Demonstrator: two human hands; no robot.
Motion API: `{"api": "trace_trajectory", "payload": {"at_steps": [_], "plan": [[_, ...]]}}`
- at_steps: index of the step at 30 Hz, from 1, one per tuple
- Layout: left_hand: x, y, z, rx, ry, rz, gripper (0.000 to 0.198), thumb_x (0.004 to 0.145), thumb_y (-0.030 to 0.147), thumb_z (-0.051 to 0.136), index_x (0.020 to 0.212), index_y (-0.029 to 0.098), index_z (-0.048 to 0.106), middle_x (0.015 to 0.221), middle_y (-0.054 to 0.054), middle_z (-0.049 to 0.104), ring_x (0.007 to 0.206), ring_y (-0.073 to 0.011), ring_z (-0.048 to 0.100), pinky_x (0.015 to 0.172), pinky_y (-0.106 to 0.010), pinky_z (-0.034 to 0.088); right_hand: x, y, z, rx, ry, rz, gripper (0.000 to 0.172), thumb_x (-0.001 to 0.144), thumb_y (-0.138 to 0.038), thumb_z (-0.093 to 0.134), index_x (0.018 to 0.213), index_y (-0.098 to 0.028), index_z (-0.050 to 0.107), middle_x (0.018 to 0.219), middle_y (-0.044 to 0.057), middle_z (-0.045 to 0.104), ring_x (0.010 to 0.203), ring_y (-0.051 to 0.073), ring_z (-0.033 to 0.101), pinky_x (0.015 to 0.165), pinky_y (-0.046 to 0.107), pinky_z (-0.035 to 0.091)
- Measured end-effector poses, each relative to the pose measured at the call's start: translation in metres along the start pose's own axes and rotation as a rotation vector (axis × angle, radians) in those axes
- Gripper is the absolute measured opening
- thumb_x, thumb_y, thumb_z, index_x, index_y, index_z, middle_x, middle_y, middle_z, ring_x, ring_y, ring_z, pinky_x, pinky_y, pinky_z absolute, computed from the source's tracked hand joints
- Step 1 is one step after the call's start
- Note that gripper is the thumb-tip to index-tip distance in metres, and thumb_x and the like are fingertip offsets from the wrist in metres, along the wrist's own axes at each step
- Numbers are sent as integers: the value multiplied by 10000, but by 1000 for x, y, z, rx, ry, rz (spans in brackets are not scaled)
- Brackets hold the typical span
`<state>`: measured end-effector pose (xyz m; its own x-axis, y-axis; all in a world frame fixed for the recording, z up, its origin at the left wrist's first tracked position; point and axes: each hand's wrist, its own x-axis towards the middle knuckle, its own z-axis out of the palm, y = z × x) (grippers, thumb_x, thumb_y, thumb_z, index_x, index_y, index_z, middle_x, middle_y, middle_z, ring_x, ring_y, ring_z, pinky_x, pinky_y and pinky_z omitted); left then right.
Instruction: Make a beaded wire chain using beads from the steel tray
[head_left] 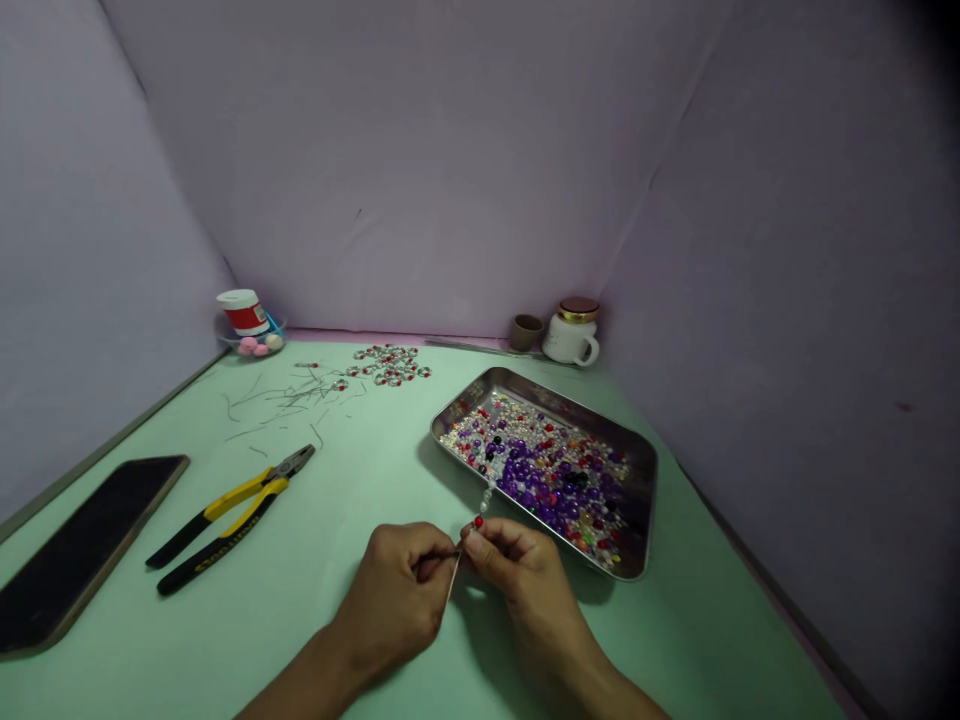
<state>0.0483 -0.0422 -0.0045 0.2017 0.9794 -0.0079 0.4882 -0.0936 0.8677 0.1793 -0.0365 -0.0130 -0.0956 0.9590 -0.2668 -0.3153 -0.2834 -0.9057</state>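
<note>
My left hand (401,590) is closed in a pinch on a thin pale strand (451,585), near the table's front. Close against its fingertips, my right hand (521,575) pinches the beaded end, where a red bead (478,522) shows above the thumb. A few clear and white beads (486,498) rise from there toward the near edge of a metal tray (649,540). Purple beads (536,480), with red, black and clear ones, lie loose in the tray. The strand's exact path between my fingers is hidden.
Yellow-and-black pliers (244,515) and a dark phone (82,545) lie left. Behind are cut wire pieces (300,395) and small beaded rings (390,365). A clear bowl (262,345) with a white-and-red container (244,313), a brown cup (526,332) and a white mug (566,338) stand at the back.
</note>
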Motion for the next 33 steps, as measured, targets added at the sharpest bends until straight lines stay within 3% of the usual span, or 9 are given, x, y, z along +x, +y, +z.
{"api": "trace_trajectory", "payload": {"at_steps": [5, 9, 12, 17, 19, 27, 33], "plan": [[0, 3, -4, 186, 7, 130, 210, 727, 174, 453, 527, 153, 510, 461, 30, 390, 439, -84, 349, 428, -208, 267, 1, -1, 0, -84, -12, -33, 298, 584, -386, 690, 549, -115, 570, 467, -25, 488, 456, 71, 394, 458, 197, 291], [0, -3, -6, 348, 11, 316, 193, 735, 129, 414, 593, 149, 544, 543, -25, 516, 481, -107, 446, 481, -231, 313, 1, 0, 0, -93, -36, 14, 344, 567, -432, 690, 543, -109, 575, 482, 1, 528, 463, 85, 452, 483, 205, 346], [1, -7, -9, 381, -19, 361, 192, 735, 120, 408, 614, 148, 554, 565, -34, 530, 502, -115, 464, 494, -236, 320, 1, 1, -1, -54, -60, 69, 335, 533, -415, 718, 552, -111, 578, 500, 5, 544, 471, 96, 489, 504, 222, 387], [5, -4, -19, 118, -115, 177, 124, 733, 198, 472, 755, 149, 584, 573, 3, 520, 511, -107, 440, 478, -209, 334, 1, -3, -2, -31, -50, 67, 300, 528, -372, 733, 558, -108, 594, 510, -3, 544, 485, 92, 501, 523, 223, 409], [7, -3, -23, 41, -137, 118, 118, 734, 209, 475, 719, 150, 576, 562, 11, 518, 517, -105, 436, 486, -207, 340, 0, -6, -2, -15, -55, 87, 306, 512, -369, 743, 562, -106, 595, 510, -5, 543, 484, 92, 508, 531, 230, 421], [8, -1, -22, 48, -33, 137, 147, 740, 194, 480, 626, 147, 560, 557, 9, 523, 522, -100, 439, 498, -205, 335, -1, -10, -4, 124, -104, 229, 277, 535, -314, 748, 592, -99, 582, 541, 9, 571, 500, 99, 543, 554, 262, 454], [9, -3, -22, -49, -25, 85, 149, 740, 230, 493, 624, 150, 543, 547, 27, 480, 519, -94, 412, 489, -201, 333, -1, -10, -6, 239, -196, 344, 251, 567, -269, 740, 608, -84, 577, 571, 23, 580, 507, 88, 544, 556, 254, 453]]}}
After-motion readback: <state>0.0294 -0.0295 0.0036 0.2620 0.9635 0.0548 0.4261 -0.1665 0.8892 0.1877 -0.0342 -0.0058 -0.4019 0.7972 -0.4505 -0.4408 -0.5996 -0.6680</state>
